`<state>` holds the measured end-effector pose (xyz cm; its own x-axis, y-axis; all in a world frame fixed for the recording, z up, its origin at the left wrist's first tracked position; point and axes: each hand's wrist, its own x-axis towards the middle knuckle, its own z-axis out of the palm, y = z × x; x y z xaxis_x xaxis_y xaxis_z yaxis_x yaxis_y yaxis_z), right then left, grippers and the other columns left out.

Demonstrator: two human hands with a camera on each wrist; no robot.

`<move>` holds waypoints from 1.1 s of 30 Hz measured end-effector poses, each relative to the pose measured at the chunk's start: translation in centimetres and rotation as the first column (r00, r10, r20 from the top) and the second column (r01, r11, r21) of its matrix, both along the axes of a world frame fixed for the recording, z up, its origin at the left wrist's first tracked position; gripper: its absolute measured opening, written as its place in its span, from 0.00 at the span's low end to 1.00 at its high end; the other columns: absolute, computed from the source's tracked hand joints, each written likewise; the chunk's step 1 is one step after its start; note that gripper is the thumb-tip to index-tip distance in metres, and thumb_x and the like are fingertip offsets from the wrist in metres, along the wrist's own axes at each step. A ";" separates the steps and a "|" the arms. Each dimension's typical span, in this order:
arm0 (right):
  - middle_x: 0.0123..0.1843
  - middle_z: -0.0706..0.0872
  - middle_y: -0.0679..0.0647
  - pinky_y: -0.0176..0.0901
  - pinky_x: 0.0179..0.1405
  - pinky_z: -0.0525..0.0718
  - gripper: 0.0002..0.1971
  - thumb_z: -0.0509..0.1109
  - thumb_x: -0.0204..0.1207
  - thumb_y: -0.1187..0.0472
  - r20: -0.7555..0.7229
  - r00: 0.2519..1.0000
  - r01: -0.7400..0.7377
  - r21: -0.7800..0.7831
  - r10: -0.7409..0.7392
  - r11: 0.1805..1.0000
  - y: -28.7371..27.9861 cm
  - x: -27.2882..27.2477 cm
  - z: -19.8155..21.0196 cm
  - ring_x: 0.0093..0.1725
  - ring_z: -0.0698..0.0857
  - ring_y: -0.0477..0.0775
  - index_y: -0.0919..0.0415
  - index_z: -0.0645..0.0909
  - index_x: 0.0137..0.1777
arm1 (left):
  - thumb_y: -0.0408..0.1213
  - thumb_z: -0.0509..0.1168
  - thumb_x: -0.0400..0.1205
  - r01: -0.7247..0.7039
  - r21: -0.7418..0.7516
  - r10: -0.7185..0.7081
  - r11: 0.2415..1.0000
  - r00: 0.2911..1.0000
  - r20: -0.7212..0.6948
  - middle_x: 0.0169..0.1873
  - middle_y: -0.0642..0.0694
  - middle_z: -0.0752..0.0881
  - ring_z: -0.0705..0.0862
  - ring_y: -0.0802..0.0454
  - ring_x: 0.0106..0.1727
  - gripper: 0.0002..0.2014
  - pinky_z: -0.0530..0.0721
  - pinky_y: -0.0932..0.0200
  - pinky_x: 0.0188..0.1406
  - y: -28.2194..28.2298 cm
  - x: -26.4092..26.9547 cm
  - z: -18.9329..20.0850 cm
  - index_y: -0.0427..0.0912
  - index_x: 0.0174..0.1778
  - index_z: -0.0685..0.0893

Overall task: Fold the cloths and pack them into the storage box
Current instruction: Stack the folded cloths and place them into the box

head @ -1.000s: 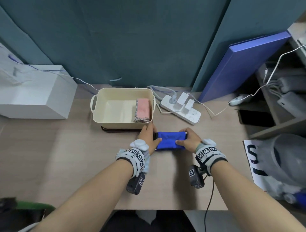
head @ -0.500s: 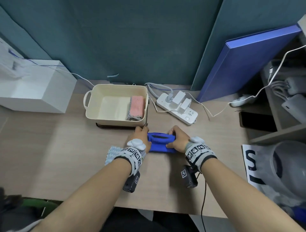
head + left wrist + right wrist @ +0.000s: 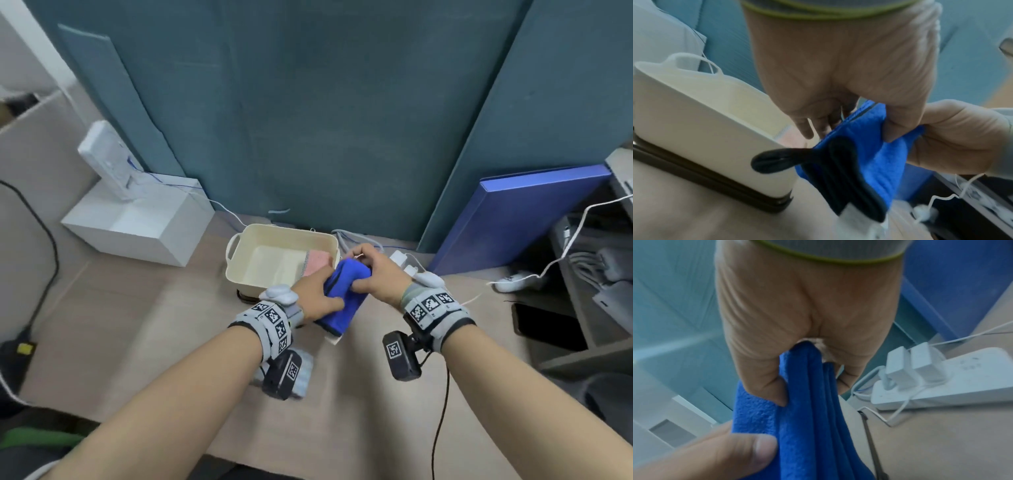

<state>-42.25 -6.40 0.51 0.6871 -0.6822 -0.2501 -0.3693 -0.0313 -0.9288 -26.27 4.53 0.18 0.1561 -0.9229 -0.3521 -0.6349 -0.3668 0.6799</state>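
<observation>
Where a second ago it lay flat on the desk, the folded blue cloth [image 3: 344,294] now rises at frame centre, pinched between left hand [image 3: 317,297] and right hand [image 3: 378,274], tilting toward the cream box [image 3: 239,270], ready for packing.

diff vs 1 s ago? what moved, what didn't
The folded blue cloth, flat on the desk before, is now lifted and tilted toward the storage box; left hand and right hand both grip it. The pink cloth remains in the box, the power strip beside it.
</observation>
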 end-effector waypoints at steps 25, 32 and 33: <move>0.68 0.83 0.45 0.58 0.80 0.52 0.20 0.57 0.81 0.48 -0.823 0.557 -0.668 -0.365 0.110 0.648 -1.6 12.4 -6.3 0.71 0.79 0.55 0.43 0.82 0.69 | 0.35 0.69 0.78 -0.226 0.331 0.271 0.916 0.958 -0.095 0.59 0.41 0.88 0.85 0.42 0.56 0.24 0.80 0.58 0.57 -6.5 16.1 -10.6 0.42 0.72 0.79; 0.69 0.84 0.46 0.51 0.86 0.43 0.22 0.63 0.78 0.55 -0.774 0.616 -0.610 -0.351 0.147 0.711 -1.9 12.3 -6.0 0.76 0.77 0.52 0.44 0.79 0.73 | 0.58 0.66 0.75 -0.285 0.404 0.141 0.869 0.926 0.350 0.48 0.47 0.85 0.83 0.44 0.46 0.23 0.80 0.58 0.44 -7.1 16.4 -10.1 0.49 0.59 0.75; 0.69 0.85 0.46 0.51 0.86 0.42 0.21 0.64 0.79 0.55 -0.770 0.621 -0.606 -0.350 0.150 0.714 -2.0 12.2 -5.9 0.76 0.77 0.52 0.45 0.79 0.72 | 0.57 0.66 0.77 -0.283 0.419 0.130 0.863 0.925 0.358 0.47 0.46 0.83 0.82 0.44 0.46 0.21 0.78 0.59 0.41 -7.2 16.3 -9.7 0.48 0.59 0.76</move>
